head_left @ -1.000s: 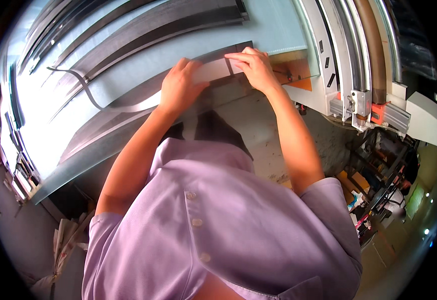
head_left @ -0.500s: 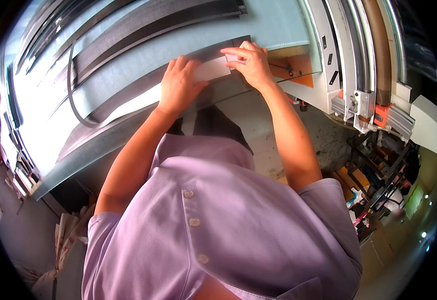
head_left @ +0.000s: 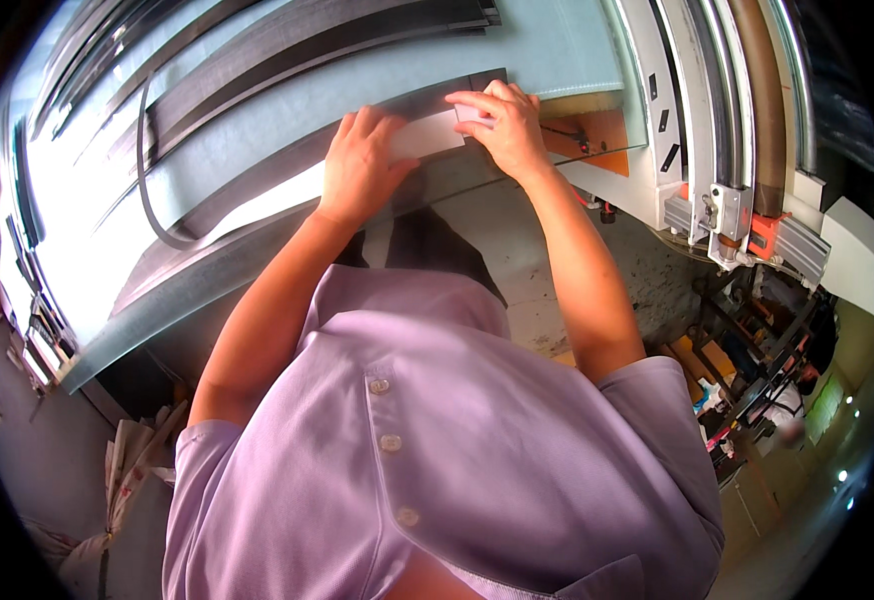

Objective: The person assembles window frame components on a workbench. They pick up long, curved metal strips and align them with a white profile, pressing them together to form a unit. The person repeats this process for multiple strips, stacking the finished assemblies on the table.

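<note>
Hands work together at the near edge of a pale blue-grey tabletop (head_left: 567, 50), on a white strip (head_left: 427, 135) that lies flat between them. The left hand (head_left: 362, 165) lies palm down, fingers spread, pressing the strip's left part against the surface. The right hand (head_left: 502, 125) is curled over the strip's right end, fingertips pinching or pressing it; whether they grip it or only hold it down I cannot tell. Long dark strips (head_left: 287, 45) lie in rows further back, and a thin dark cord (head_left: 147, 190) loops at the left.

The main risk, as I judge it, is the white strip sliding or skewing: it sits close to the tabletop's edge, so uneven pressure from either hand could push it off line or over the lip. The right hand is also near a white machine frame (head_left: 657, 120) with an orange plate (head_left: 597, 135), where fingers could be caught if it moves.

Much is hidden. The hands cover most of the strip, so its full length and right end stay unseen. The fisheye bends every edge, and glare whitens the tabletop's left side. The clutter at the lower right is too small to make out.
</note>
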A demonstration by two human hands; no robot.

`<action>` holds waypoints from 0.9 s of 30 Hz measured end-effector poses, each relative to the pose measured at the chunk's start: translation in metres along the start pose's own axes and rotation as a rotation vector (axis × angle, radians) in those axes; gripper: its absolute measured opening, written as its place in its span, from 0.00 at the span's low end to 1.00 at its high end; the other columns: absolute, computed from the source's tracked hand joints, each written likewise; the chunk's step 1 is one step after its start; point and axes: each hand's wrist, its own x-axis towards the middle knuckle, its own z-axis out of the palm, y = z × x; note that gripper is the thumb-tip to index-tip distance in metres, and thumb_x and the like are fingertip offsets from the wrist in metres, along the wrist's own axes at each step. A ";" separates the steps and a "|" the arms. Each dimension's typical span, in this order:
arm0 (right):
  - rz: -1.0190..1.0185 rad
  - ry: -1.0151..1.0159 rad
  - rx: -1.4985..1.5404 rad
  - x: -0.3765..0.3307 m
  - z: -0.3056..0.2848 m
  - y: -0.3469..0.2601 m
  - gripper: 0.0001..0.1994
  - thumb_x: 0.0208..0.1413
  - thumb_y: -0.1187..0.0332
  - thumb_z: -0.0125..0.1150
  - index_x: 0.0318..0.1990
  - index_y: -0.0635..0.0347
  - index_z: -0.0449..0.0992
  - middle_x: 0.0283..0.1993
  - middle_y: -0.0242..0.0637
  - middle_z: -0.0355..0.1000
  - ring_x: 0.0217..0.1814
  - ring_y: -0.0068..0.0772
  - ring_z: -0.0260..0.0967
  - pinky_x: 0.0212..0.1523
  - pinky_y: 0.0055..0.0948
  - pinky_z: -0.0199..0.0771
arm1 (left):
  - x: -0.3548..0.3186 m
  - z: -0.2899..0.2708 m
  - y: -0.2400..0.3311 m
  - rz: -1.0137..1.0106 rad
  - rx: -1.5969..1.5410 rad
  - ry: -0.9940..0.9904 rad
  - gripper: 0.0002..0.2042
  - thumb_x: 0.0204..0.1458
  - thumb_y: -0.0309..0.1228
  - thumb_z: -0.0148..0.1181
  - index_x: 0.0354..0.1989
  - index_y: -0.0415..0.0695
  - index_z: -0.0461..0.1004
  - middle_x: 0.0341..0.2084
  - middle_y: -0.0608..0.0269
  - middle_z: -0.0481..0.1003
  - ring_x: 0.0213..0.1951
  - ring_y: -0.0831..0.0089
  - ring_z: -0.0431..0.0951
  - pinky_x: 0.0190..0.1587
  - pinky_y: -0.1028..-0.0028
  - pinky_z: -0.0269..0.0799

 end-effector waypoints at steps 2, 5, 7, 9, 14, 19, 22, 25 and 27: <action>-0.010 0.011 -0.022 -0.001 0.002 -0.001 0.20 0.42 0.64 0.75 0.46 0.34 0.83 0.29 0.23 0.62 0.36 0.26 0.64 0.44 0.33 0.55 | -0.002 -0.002 -0.002 0.034 -0.001 0.025 0.24 0.40 0.35 0.74 0.48 0.43 0.75 0.42 0.57 0.73 0.45 0.54 0.74 0.50 0.62 0.71; -0.018 0.023 -0.040 -0.001 0.005 0.000 0.20 0.41 0.64 0.75 0.46 0.34 0.83 0.29 0.23 0.63 0.37 0.26 0.65 0.44 0.34 0.56 | -0.013 -0.024 -0.005 -0.198 0.036 -0.011 0.25 0.43 0.41 0.73 0.48 0.43 0.74 0.42 0.55 0.76 0.44 0.53 0.77 0.46 0.59 0.73; -0.031 0.039 -0.041 -0.002 0.006 0.001 0.20 0.41 0.64 0.75 0.46 0.34 0.83 0.30 0.23 0.64 0.38 0.26 0.66 0.44 0.34 0.56 | -0.024 -0.052 -0.023 -0.414 0.093 -0.160 0.22 0.46 0.44 0.70 0.45 0.42 0.77 0.37 0.50 0.80 0.41 0.51 0.80 0.44 0.59 0.75; -0.029 0.033 -0.033 -0.001 0.006 0.001 0.19 0.41 0.64 0.75 0.45 0.34 0.83 0.30 0.24 0.65 0.38 0.29 0.66 0.44 0.35 0.56 | -0.046 -0.084 -0.047 -0.568 0.142 -0.272 0.21 0.47 0.46 0.69 0.41 0.41 0.79 0.33 0.49 0.81 0.38 0.51 0.81 0.42 0.59 0.75; -0.042 0.014 -0.043 0.000 0.003 -0.002 0.19 0.42 0.63 0.74 0.46 0.35 0.83 0.31 0.24 0.67 0.40 0.30 0.67 0.44 0.36 0.57 | -0.102 -0.128 -0.119 -0.754 0.038 -0.362 0.20 0.49 0.46 0.68 0.31 0.36 0.79 0.19 0.54 0.75 0.23 0.65 0.73 0.31 0.64 0.68; -0.030 -0.026 -0.055 0.000 -0.001 -0.006 0.20 0.43 0.64 0.74 0.48 0.36 0.82 0.32 0.24 0.66 0.39 0.29 0.67 0.46 0.36 0.59 | -0.113 -0.131 -0.131 -0.797 0.048 -0.322 0.20 0.48 0.46 0.68 0.27 0.36 0.78 0.21 0.50 0.76 0.27 0.55 0.77 0.34 0.60 0.70; -0.007 -0.045 -0.061 0.000 -0.003 -0.010 0.20 0.43 0.65 0.73 0.48 0.37 0.82 0.31 0.24 0.65 0.38 0.26 0.66 0.48 0.34 0.58 | -0.118 -0.126 -0.134 -0.762 0.069 -0.267 0.21 0.47 0.48 0.68 0.28 0.38 0.79 0.23 0.48 0.77 0.31 0.51 0.78 0.36 0.59 0.72; -0.009 -0.057 -0.051 0.000 -0.002 -0.008 0.21 0.43 0.65 0.74 0.49 0.38 0.82 0.32 0.23 0.65 0.38 0.26 0.66 0.49 0.34 0.58 | -0.118 -0.126 -0.130 -0.758 0.110 -0.279 0.21 0.46 0.49 0.68 0.28 0.39 0.79 0.24 0.47 0.78 0.32 0.49 0.79 0.37 0.58 0.72; -0.008 -0.057 -0.049 -0.001 -0.001 -0.008 0.21 0.43 0.66 0.74 0.49 0.38 0.81 0.32 0.23 0.65 0.38 0.25 0.66 0.49 0.34 0.58 | -0.117 -0.128 -0.127 -0.764 0.117 -0.289 0.21 0.46 0.49 0.68 0.28 0.39 0.79 0.25 0.47 0.79 0.33 0.48 0.79 0.38 0.58 0.72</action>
